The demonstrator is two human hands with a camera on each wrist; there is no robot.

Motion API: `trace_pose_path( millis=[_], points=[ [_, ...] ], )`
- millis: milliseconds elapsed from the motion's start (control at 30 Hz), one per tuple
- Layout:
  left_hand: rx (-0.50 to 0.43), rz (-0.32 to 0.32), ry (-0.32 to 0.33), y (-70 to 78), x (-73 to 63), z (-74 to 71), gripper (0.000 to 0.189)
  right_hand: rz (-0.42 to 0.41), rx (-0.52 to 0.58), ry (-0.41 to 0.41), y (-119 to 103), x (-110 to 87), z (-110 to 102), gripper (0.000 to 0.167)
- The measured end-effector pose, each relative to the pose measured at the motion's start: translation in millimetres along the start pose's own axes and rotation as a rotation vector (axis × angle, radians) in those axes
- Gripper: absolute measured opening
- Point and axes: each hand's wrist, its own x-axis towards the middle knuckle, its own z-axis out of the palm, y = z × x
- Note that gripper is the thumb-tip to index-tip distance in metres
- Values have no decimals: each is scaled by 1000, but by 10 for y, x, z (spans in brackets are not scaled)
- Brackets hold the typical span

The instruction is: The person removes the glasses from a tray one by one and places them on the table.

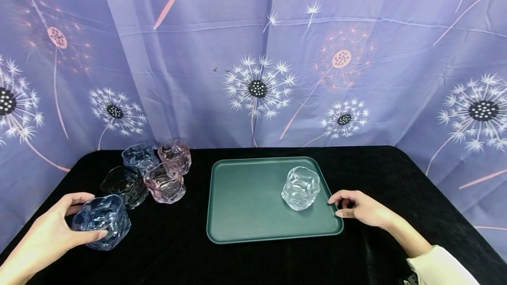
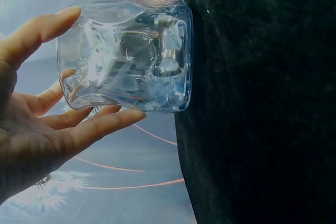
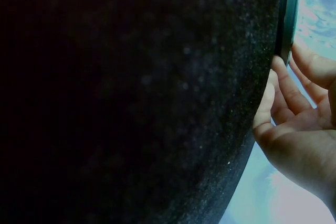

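Note:
My left hand [image 1: 55, 228] grips a blue glass [image 1: 108, 221] at the left, with the thumb on the near side and fingers on the far side. The left wrist view shows this blue glass [image 2: 126, 56] between thumb and fingers; whether its base touches the table cannot be told. On the right, my right hand [image 1: 360, 208] pinches the right rim of a green tray [image 1: 245, 201]. In the right wrist view, thumb and fingertips meet at the tray's edge [image 3: 289, 19]. A clear glass [image 1: 301, 188] stands upright on the tray's right half.
Beyond the held glass stand a grey glass [image 1: 126, 188], another blue glass [image 1: 138, 157] and two pink glasses, one nearer [image 1: 164, 186] and one farther [image 1: 176, 155]. A black cloth [image 1: 277, 261] covers the table. A purple dandelion-patterned curtain [image 1: 198, 78] hangs behind it.

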Motion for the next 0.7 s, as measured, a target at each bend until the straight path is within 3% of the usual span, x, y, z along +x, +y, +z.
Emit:
trace_pose_path(
  millis=[400,700],
  points=[
    [-29,-26,-24,-59,25,16,82,1,1,-7,1,11,6,26],
    [-63,-51,-96,-108,55,13,87,26,-3,-4,2,0,-7,26]
  ],
)
